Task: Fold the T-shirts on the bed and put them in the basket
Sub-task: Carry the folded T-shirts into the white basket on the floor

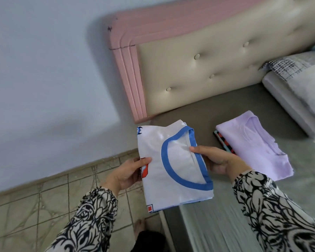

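Grey bed [262, 206] bearing a folded lilac T-shirt [258, 142] stacked on a patterned one. Folded white T-shirt [173, 170], blue-trimmed at the neckline with small prints, held above the bed's corner. Left hand [127, 173] and right hand [218, 160] pinch its opposite edges, thumbs on top.

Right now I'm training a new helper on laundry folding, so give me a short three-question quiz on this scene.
1. True or false: the white T-shirt with blue collar lies flat on the bed.
2. Which hands grip it? A) left hand only B) right hand only C) both
3. What colour is the folded T-shirt on top of the pile on the bed?

Key: 1 false, it is held up at the bed's edge; 2 C; 3 lilac.
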